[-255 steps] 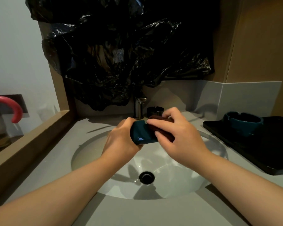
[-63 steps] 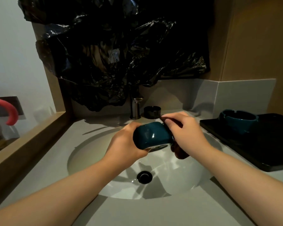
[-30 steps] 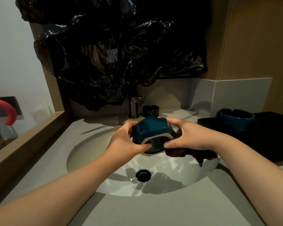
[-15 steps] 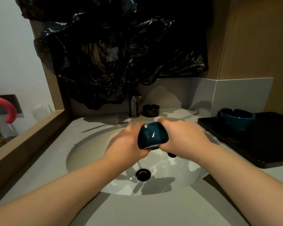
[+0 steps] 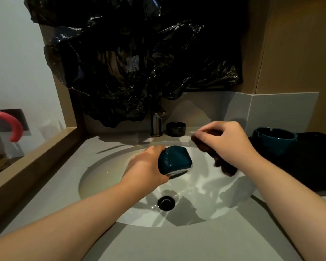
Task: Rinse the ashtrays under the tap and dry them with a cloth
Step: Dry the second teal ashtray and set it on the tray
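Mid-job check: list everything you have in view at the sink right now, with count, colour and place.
Basin: 1, white, set in the countertop.
Countertop: 1, grey, around the basin.
Drain: 1, black, basin bottom.
Tap: 1, chrome, behind the basin.
Black ashtray: 1, black, just right of the tap.
Tray: 1, black, on the countertop at right.
Tray ashtray: 1, teal, on the tray.
Held ashtray: 1, teal, over the basin.
Cloth: 1, dark brown, over the basin's right side.
Plastic sheeting: 1, black, on the wall above the tap.
Curved handle: 1, pink, far left.
Left hand: grips the held ashtray.
Right hand: holds the cloth.
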`<state>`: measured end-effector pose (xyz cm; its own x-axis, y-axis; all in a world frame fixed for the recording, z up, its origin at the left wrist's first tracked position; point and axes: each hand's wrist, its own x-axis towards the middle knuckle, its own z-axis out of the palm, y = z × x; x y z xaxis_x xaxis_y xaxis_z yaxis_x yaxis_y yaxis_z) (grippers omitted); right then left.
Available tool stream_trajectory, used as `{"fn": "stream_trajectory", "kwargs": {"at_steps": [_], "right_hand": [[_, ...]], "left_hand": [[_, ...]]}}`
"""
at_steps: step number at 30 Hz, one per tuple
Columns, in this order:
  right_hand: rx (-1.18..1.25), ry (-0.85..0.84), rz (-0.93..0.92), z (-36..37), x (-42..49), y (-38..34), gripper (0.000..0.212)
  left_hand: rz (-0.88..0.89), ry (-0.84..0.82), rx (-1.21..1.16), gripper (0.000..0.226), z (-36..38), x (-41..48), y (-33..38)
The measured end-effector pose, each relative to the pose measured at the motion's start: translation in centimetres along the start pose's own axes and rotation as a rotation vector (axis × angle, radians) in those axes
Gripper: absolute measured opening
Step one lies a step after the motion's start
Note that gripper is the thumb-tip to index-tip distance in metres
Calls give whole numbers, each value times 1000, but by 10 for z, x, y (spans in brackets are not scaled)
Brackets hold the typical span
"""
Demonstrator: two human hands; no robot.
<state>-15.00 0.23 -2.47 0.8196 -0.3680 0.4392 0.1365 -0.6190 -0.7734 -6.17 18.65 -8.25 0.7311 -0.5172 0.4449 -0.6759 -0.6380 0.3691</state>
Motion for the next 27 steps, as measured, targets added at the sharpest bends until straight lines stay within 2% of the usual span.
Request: {"fn": "stream_trajectory", "kwargs": {"at_steps": [2,6,10,15,19,21,24,27], "right_hand": [[1,45,-84,13,-2,0,17],[-252,-128,-237,40,-8,4,33],[-395,-257,-417,43,-13,1,31],[-494,-172,-438,43,-11,-1,27],[-407,-326,-502,48,-21,-2,25],[-326,-248,-491,49,-18,0,23],[-240,18,-335,41,-7,11,19],[-261,48,-194,37,-3,18,22]], "left_hand": [[40,-9,29,56,0,0,3],[39,-14,71,53,0,0,5],[26,-27,118,46,2,1,1],[26,-46,137,47,4,1,1],[-29,-44,74,39,2,3,1],[-100,-22,-25,42,-1,4,1],[-152,37,-157,54,-4,3,1],[-137,55,-203,55,-5,2,2]]}}
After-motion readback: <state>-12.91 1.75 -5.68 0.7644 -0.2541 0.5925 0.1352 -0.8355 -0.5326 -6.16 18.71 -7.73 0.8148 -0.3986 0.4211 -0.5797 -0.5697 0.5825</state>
